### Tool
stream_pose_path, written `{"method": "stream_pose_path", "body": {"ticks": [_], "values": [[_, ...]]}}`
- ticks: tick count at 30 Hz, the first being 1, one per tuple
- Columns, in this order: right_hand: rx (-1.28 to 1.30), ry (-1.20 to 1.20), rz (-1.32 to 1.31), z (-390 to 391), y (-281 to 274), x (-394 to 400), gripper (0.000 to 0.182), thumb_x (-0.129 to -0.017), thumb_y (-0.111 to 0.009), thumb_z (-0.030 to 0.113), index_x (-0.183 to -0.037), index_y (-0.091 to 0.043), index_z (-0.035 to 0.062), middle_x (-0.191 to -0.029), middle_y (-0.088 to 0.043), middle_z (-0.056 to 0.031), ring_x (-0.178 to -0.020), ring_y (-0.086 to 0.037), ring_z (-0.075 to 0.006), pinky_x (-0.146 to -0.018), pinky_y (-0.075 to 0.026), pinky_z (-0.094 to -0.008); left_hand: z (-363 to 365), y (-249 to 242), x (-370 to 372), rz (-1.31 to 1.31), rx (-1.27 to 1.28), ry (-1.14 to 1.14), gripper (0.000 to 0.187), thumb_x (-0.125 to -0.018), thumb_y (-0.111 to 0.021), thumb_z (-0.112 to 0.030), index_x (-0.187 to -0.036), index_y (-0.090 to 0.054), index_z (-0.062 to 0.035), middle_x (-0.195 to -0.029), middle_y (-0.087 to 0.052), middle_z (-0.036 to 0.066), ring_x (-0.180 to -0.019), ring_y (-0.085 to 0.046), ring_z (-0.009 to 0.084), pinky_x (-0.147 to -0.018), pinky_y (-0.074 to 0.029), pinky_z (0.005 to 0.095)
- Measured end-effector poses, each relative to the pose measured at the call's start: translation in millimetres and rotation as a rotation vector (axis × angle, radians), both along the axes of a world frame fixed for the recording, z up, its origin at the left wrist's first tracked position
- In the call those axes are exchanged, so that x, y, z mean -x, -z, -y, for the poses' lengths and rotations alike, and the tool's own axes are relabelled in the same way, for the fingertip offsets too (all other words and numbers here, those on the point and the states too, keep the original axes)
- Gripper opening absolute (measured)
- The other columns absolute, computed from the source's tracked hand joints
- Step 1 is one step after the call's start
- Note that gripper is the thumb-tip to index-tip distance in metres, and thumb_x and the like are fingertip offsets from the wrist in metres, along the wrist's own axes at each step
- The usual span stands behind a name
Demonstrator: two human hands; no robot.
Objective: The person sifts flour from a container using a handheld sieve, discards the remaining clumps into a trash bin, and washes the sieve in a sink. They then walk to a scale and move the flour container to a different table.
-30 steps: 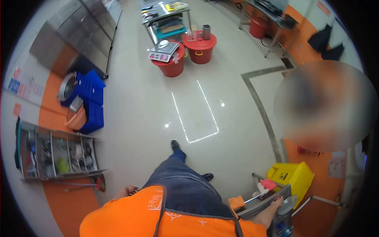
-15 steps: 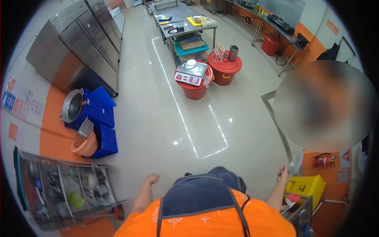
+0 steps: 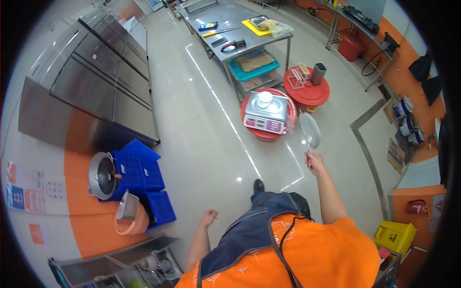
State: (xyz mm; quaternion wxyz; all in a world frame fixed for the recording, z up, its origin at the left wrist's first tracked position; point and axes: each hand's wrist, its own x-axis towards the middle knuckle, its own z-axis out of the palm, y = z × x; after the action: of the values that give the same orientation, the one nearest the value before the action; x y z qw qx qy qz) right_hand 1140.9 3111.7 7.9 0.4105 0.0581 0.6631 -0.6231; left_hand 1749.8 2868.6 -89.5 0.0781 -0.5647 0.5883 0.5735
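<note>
My right hand (image 3: 314,163) is closed round the red handle of a round strainer (image 3: 311,130) with a pale, see-through bowl. The strainer is raised in front of my body, near the red tubs. Lower down and to the left, my left hand (image 3: 209,217) hangs over the floor, with nothing in it and its fingers loosely apart. Ahead, a digital scale (image 3: 265,115) rests on a red tub (image 3: 265,136), with a small white round item (image 3: 264,99) on its pan. Beside it, a red lidded tub (image 3: 317,95) carries a wire rack (image 3: 297,79) and a dark metal container (image 3: 318,74).
A steel table (image 3: 225,17) ahead holds a knife (image 3: 221,32), a knife sharpener (image 3: 233,45) and a yellow board (image 3: 257,29). Blue crates (image 3: 144,168), a wok (image 3: 102,176) and an orange basket (image 3: 130,223) stand left, near steel fridges (image 3: 96,86). A yellow bin (image 3: 394,236) is at right.
I have moved forward, closer to the scale and table. My right hand has swung from low at the side to in front, bringing the strainer forward. A person at right has left the view.
</note>
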Motion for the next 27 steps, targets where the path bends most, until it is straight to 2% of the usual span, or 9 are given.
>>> {"method": "stream_pose_path", "body": {"ticks": [3, 4, 6, 8, 12, 19, 21, 24, 27], "values": [[0.064, -0.054, -0.032, 157.9, -11.1, 54.9, 0.017, -0.088, -0.067, 0.016, -0.078, -0.058, 0.0058, -0.058, -0.055, -0.0025, -0.042, -0.046, -0.0086, -0.038, -0.032, -0.0240, 29.6, 6.9, -69.7, 0.107, -0.148, -0.170, 0.034, -0.093, -0.062, -0.033, -0.104, -0.067, -0.0011, -0.082, -0.070, 0.007, -0.074, -0.066, 0.0168, -0.060, -0.050, 0.0310], [0.068, -0.049, -0.059, 207.7, -21.5, 66.9, 0.020, -0.089, -0.067, 0.016, -0.075, -0.058, 0.0054, -0.057, -0.054, -0.0031, -0.042, -0.046, -0.0087, -0.038, -0.032, -0.0246, 31.6, -28.8, -78.7, 0.191, 0.019, 0.069, 0.034, -0.093, -0.062, -0.033, -0.105, -0.066, -0.0006, -0.086, -0.070, 0.008, -0.074, -0.067, 0.0170, -0.058, -0.049, 0.0308], [0.030, -0.080, -0.125, 302.4, 1.7, 106.1, 0.021, -0.087, -0.068, 0.016, -0.074, -0.058, 0.0026, -0.058, -0.056, -0.0041, -0.043, -0.048, -0.0092, -0.039, -0.034, -0.0250, 36.0, -61.8, -94.1, 0.249, -0.209, -0.314, 0.033, -0.095, -0.059, -0.029, -0.111, -0.064, -0.0005, -0.092, -0.070, 0.010, -0.076, -0.067, 0.0199, -0.061, -0.050, 0.0336], [-0.007, -0.009, -0.140, 393.6, 4.1, 132.2, 0.024, -0.086, -0.069, 0.017, -0.072, -0.058, 0.0004, -0.060, -0.058, -0.0054, -0.045, -0.052, -0.0100, -0.039, -0.035, -0.0255, 53.5, -85.4, -101.6, 0.275, -0.289, -0.338, 0.034, -0.094, -0.060, -0.028, -0.114, -0.062, -0.0006, -0.094, -0.070, 0.010, -0.079, -0.067, 0.0202, -0.065, -0.049, 0.0343], [-0.131, 0.072, -0.262, 553.6, 85.8, 205.0, 0.022, -0.082, -0.069, 0.014, -0.067, -0.061, -0.0005, -0.058, -0.061, -0.0089, -0.045, -0.056, -0.0138, -0.040, -0.041, -0.0272, 144.9, -85.0, -73.7, 0.284, -0.378, -0.286, 0.036, -0.093, -0.060, -0.027, -0.119, -0.059, -0.0009, -0.099, -0.069, 0.010, -0.085, -0.066, 0.0210, -0.073, -0.048, 0.0356], [-0.321, 0.190, -0.447, 759.1, 183.8, 309.6, 0.022, -0.081, -0.071, 0.017, -0.071, -0.065, -0.0025, -0.059, -0.063, -0.0101, -0.045, -0.059, -0.0159, -0.041, -0.046, -0.0304, 427.5, -68.4, 3.3, 0.286, -0.413, -0.129, 0.043, -0.092, -0.060, -0.025, -0.127, -0.053, -0.0012, -0.107, -0.067, 0.010, -0.094, -0.065, 0.0222, -0.088, -0.045, 0.0380], [-0.366, 0.267, -0.473, 808.5, 240.0, 349.2, 0.029, -0.078, -0.071, 0.027, -0.064, -0.068, 0.0012, -0.051, -0.062, -0.0098, -0.048, -0.064, -0.0191, -0.051, -0.052, -0.0341, 524.8, -65.5, 25.8, 0.286, -0.413, -0.069, 0.046, -0.091, -0.060, -0.024, -0.130, -0.051, -0.0013, -0.110, -0.066, 0.010, -0.097, -0.065, 0.0226, -0.092, -0.044, 0.0387], [-0.539, 0.163, -0.890, 866.4, 279.0, 390.1, 0.029, -0.080, -0.071, 0.028, -0.077, -0.071, -0.0003, -0.064, -0.067, -0.0125, -0.062, -0.069, -0.0242, -0.060, -0.054, -0.0356, 666.3, -49.9, 66.0, 0.261, -0.423, 0.024, 0.050, -0.091, -0.060, -0.023, -0.134, -0.048, -0.0015, -0.113, -0.066, 0.009, -0.101, -0.065, 0.0232, -0.098, -0.043, 0.0397], [-0.705, 0.000, -0.908, 883.5, 342.3, 411.4, 0.028, -0.081, -0.069, 0.028, -0.081, -0.070, -0.0004, -0.070, -0.067, -0.0132, -0.067, -0.068, -0.0247, -0.064, -0.053, -0.0364, 793.2, -18.9, 77.1, 0.171, -0.522, 0.083, 0.054, -0.090, -0.060, -0.022, -0.138, -0.046, -0.0017, -0.117, -0.065, 0.009, -0.105, -0.064, 0.0237, -0.105, -0.042, 0.0408]]}}
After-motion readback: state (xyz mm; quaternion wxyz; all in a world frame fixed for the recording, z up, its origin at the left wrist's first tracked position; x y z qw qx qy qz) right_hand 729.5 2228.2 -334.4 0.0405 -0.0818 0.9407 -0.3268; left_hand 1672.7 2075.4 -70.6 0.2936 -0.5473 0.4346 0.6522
